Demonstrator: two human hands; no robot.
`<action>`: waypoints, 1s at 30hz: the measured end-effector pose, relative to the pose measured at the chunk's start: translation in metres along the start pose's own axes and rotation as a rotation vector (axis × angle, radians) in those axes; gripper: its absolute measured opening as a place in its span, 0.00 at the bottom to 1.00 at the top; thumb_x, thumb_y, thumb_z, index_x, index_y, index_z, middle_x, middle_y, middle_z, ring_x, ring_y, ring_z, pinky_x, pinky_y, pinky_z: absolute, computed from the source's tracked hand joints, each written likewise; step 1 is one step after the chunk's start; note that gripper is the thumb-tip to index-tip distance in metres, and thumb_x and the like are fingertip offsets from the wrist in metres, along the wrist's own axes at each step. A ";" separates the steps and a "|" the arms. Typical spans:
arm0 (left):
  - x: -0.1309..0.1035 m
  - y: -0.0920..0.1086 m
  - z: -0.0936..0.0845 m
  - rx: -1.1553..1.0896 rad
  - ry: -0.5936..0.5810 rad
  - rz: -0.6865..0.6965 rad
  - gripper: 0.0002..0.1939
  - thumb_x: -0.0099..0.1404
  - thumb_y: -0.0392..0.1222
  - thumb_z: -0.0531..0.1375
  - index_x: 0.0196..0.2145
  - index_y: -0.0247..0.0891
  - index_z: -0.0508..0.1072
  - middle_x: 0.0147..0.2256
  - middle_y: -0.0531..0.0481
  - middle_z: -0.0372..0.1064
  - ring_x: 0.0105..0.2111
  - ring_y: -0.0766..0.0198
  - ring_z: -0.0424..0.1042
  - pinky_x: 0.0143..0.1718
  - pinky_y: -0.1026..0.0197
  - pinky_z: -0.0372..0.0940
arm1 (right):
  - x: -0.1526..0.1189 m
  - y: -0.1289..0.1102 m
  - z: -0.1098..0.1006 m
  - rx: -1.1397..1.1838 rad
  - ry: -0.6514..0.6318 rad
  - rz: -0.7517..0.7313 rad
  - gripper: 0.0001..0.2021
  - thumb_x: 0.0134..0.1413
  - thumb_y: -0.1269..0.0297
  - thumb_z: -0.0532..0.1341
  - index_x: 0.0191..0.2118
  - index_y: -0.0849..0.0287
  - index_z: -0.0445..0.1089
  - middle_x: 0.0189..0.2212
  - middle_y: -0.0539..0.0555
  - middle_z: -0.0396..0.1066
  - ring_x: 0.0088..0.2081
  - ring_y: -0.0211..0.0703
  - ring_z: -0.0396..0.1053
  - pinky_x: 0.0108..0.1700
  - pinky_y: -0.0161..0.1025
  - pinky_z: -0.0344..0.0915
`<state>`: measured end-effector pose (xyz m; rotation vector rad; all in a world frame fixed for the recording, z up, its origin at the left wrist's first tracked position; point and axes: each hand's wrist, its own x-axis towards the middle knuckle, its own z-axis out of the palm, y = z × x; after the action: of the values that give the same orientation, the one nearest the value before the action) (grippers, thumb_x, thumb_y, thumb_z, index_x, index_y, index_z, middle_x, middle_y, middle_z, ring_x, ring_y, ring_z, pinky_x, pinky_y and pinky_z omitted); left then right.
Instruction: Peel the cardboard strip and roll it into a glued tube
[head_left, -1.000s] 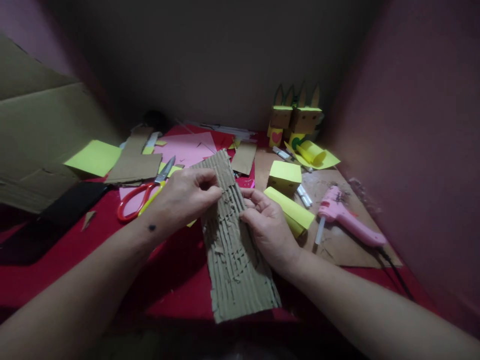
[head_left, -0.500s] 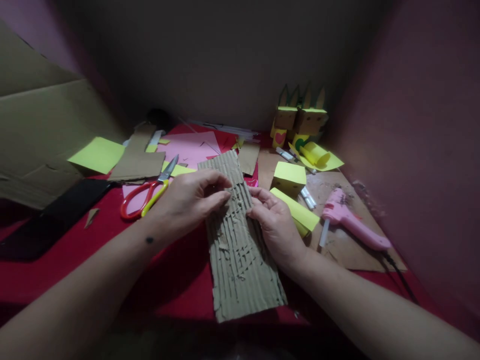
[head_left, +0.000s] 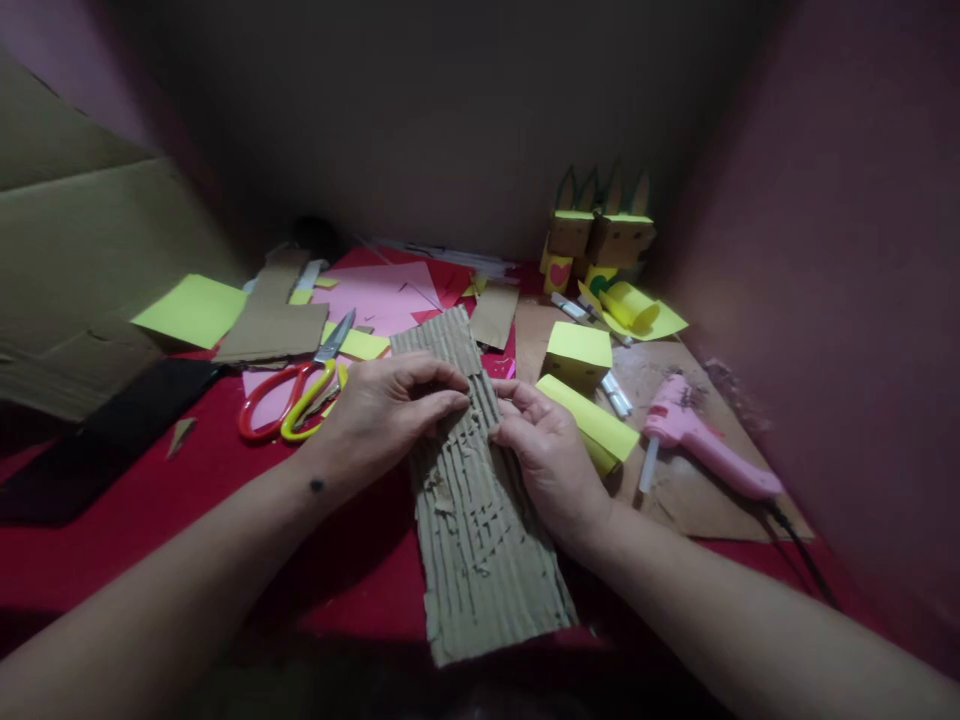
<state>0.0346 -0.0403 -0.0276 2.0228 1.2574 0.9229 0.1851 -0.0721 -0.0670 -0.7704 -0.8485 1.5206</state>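
Observation:
A long strip of corrugated cardboard [head_left: 469, 530], its ridges bare and torn in places, slants across the middle in front of me. My left hand [head_left: 386, 410] reaches over its left edge, thumb and fingertips pinched at the ridges on the upper part. On the opposite edge, my right hand [head_left: 551, 455] grips the strip between thumb and fingers; some fingertips are hidden behind it. Scissors [head_left: 300, 390] with red and yellow handles lie just left of my left hand. To the right of my right hand is a rolled yellow paper piece [head_left: 592, 425].
A pink glue gun [head_left: 701, 440] rests on a cardboard sheet [head_left: 675, 515] at right. Nearby stand a yellow-topped small box [head_left: 579, 355] and decorated cardboard figures [head_left: 596, 235]. At left are a black flat object [head_left: 112, 440], cardboard pieces [head_left: 277, 330] and yellow paper [head_left: 191, 310].
My left hand has shifted slightly right and down along the strip, its pinch now nearer the right edge. The strip has come slightly towards me. More of the scissors' yellow handle shows.

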 end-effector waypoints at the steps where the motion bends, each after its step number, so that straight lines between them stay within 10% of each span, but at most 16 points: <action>1: 0.001 0.000 -0.001 -0.038 -0.017 -0.015 0.06 0.58 0.41 0.61 0.31 0.36 0.77 0.22 0.55 0.70 0.20 0.69 0.66 0.21 0.66 0.61 | 0.000 0.000 0.000 -0.001 -0.003 0.007 0.15 0.36 0.74 0.60 0.36 0.58 0.70 0.25 0.45 0.73 0.26 0.35 0.67 0.31 0.33 0.63; 11: 0.003 -0.011 -0.003 0.331 -0.150 0.389 0.07 0.64 0.34 0.52 0.29 0.34 0.68 0.28 0.50 0.67 0.28 0.66 0.65 0.29 0.64 0.60 | 0.003 0.002 -0.003 -0.032 0.007 0.010 0.15 0.36 0.74 0.59 0.36 0.59 0.70 0.25 0.46 0.74 0.27 0.36 0.68 0.33 0.33 0.63; 16: 0.003 -0.016 -0.021 0.176 -0.459 0.263 0.11 0.67 0.40 0.53 0.27 0.37 0.65 0.24 0.55 0.63 0.24 0.68 0.63 0.25 0.66 0.58 | 0.006 -0.001 -0.006 -0.037 0.030 -0.026 0.16 0.38 0.73 0.59 0.38 0.59 0.70 0.26 0.46 0.74 0.28 0.37 0.69 0.34 0.34 0.64; 30: 0.010 0.001 -0.005 0.282 -0.058 0.316 0.04 0.62 0.38 0.59 0.32 0.35 0.74 0.29 0.52 0.73 0.29 0.66 0.70 0.31 0.65 0.62 | 0.002 -0.005 -0.002 0.018 -0.004 0.005 0.17 0.38 0.75 0.60 0.39 0.57 0.70 0.28 0.45 0.76 0.29 0.37 0.71 0.35 0.33 0.65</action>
<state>0.0344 -0.0314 -0.0211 2.5046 1.1049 0.8558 0.1894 -0.0695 -0.0642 -0.7568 -0.8361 1.5325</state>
